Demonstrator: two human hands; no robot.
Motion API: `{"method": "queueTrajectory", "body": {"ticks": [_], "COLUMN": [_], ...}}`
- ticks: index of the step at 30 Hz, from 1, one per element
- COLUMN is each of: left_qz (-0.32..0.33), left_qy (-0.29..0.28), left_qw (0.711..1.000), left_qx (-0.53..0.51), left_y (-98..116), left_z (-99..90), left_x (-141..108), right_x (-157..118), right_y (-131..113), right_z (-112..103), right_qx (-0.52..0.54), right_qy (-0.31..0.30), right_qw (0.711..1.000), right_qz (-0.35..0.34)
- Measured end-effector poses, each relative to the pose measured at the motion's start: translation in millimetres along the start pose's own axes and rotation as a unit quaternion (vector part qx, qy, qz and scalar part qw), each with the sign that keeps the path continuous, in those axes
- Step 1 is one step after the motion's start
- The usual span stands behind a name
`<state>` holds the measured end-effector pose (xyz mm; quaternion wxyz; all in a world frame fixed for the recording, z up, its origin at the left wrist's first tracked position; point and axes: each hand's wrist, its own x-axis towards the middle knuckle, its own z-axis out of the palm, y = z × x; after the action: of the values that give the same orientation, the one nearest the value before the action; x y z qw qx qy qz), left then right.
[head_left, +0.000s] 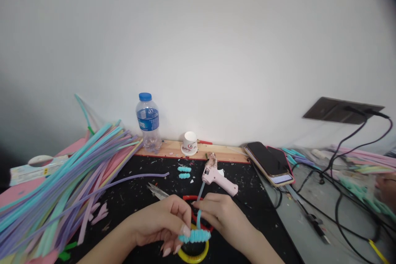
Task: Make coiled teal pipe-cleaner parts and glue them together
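Note:
A turquoise pipe cleaner (198,236) is wound into a tight fuzzy coil, with a loose tail rising from it. My left hand (167,220) pinches the coil's left end between thumb and finger. My right hand (221,214) is closed around the tail above the coil; its fingertips are partly hidden. Beneath my hands lie scissors (158,191) with a yellow loop and red parts, mostly covered. Beyond my right hand rests a pink glue gun (221,179), its glue stick (201,191) reaching down toward my fingers. Two short turquoise coils (185,172) lie left of the gun.
A heap of pastel pipe cleaners (102,165) covers the left side beside a tape roll (40,161). A water bottle (148,123) and a paper cup (189,143) stand by the wall. Phones (269,161) and black cables (338,210) lie right, near another person's hand (386,185).

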<state>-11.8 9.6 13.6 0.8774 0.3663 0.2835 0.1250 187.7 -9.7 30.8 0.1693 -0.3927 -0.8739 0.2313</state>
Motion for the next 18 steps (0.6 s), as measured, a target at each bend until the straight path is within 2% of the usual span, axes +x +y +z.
{"method": "queueTrajectory", "body": {"ticks": [4, 9, 13, 18], "left_qz": [0.000, 0.105, 0.166, 0.199], "left_qy": [0.028, 0.148, 0.209, 0.233], "left_qw": [0.999, 0.982, 0.963, 0.952], "left_qx": [0.036, 0.051, 0.030, 0.003], "left_y": [-0.6, 3.5, 5.9, 7.1], "left_z": [-0.9, 1.2, 1.0, -0.4], "left_x": [2.1, 7.1, 9.6, 9.7], "right_x": [-2.1, -4.2, -4.7, -2.8], "right_y": [6.7, 10.0, 4.2, -2.7], "right_z": [1.2, -0.3, -2.8, -4.8], "right_qx": [-0.005, -0.012, -0.008, -0.022], "right_qy": [0.067, 0.178, 0.160, 0.104], "right_qw": [0.996, 0.980, 0.985, 0.993], "right_qz": [0.055, 0.084, 0.067, 0.050]}}
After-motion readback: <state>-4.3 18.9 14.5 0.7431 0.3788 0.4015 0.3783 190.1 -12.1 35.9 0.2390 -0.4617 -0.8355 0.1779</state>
